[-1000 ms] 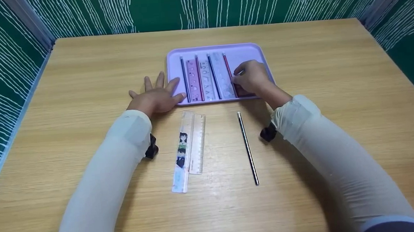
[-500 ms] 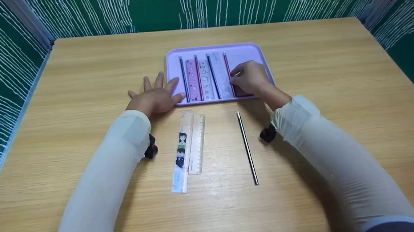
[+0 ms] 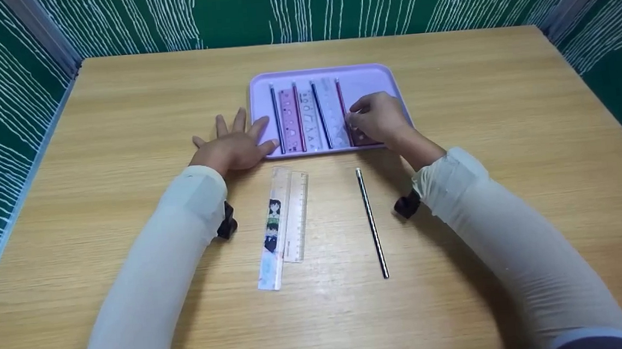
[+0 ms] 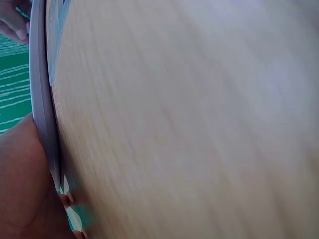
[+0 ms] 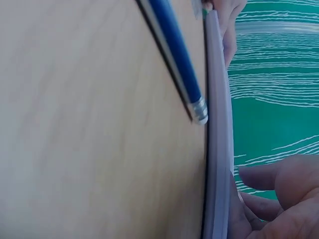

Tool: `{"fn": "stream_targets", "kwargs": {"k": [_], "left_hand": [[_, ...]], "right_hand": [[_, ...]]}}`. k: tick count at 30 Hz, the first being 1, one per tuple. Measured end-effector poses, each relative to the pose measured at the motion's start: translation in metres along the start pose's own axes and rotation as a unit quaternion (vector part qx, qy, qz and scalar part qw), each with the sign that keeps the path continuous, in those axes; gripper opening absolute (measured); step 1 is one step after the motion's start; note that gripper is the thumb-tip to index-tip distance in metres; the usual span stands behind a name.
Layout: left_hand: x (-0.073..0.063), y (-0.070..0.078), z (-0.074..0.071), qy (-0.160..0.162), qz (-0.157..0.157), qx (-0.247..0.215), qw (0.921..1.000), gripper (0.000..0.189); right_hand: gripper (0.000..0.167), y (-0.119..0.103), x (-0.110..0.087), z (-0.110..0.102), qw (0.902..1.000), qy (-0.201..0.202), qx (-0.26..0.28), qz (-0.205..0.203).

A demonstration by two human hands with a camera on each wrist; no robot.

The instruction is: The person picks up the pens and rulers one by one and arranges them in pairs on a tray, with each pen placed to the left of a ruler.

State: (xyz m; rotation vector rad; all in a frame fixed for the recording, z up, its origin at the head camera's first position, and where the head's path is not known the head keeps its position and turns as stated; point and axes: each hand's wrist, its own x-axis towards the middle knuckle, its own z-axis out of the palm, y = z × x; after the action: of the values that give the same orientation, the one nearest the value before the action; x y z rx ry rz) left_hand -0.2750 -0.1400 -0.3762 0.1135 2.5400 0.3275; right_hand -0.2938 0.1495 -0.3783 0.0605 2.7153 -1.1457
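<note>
A lilac tray [image 3: 326, 75] holds a row of pencils and rulers lying side by side. My right hand [image 3: 381, 116] is over the tray's right part, its curled thumb and fingers at the red pencil [image 3: 342, 98], which they appear to pinch. The hand covers part of that side. Left of it lie a clear ruler [image 3: 334, 112], a dark blue pencil [image 3: 322, 116], a shape-stencil ruler [image 3: 310, 122] and a pink ruler [image 3: 288, 121]. My left hand [image 3: 235, 147] rests with spread fingers at the tray's left front corner, thumb over the rim.
On the table [image 3: 147, 98] in front of the tray lie a ruler with cartoon figures [image 3: 272, 226], a clear ruler [image 3: 296, 219] partly beside it, and a dark shiny pencil [image 3: 372, 225]. Green panels with white streaks [image 3: 310, 10] stand around the table.
The lower end of the red pencil has shifted slightly left, so it lies straighter. My right wrist has moved slightly right and toward me. My left hand has stayed in place.
</note>
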Motion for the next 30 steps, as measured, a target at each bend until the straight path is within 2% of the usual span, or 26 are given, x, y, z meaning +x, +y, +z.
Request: {"fn": "stream_targets", "kwargs": {"k": [4, 8, 11, 14, 17, 22, 26, 30], "left_hand": [[-0.001, 0.001, -0.001, -0.002, 0.0, -0.001, 1.0, 0.075], [-0.001, 0.001, -0.002, -0.004, 0.001, 0.001, 1.0, 0.075], [-0.001, 0.001, -0.002, -0.005, 0.001, 0.001, 1.0, 0.074], [0.0, 0.001, -0.003, -0.005, 0.002, 0.001, 1.0, 0.075], [0.0, 0.0, -0.002, -0.006, 0.005, 0.0, 1.0, 0.075], [0.0, -0.001, -0.002, -0.008, 0.007, 0.001, 0.9999, 0.075], [0.0, -0.001, -0.002, -0.008, 0.006, 0.002, 0.9999, 0.075], [0.0, 0.0, -0.003, -0.008, 0.004, 0.003, 1.0, 0.075]], "right_hand": [[0.036, -0.002, -0.009, -0.002, 0.9997, 0.007, 0.021, -0.012], [0.042, -0.006, -0.021, -0.003, 0.9994, 0.02, 0.012, -0.026], [0.048, -0.01, -0.031, -0.001, 0.9992, 0.011, 0.028, -0.027], [0.053, -0.014, -0.04, 0.003, 0.9975, -0.013, 0.066, -0.022], [0.055, -0.016, -0.049, 0.008, 0.9927, -0.036, 0.113, -0.023], [0.058, -0.017, -0.061, 0.018, 0.9793, -0.076, 0.186, -0.025], [0.061, -0.017, -0.068, 0.025, 0.9697, -0.101, 0.221, -0.021], [0.062, -0.018, -0.074, 0.032, 0.9654, -0.12, 0.231, -0.021]]}}
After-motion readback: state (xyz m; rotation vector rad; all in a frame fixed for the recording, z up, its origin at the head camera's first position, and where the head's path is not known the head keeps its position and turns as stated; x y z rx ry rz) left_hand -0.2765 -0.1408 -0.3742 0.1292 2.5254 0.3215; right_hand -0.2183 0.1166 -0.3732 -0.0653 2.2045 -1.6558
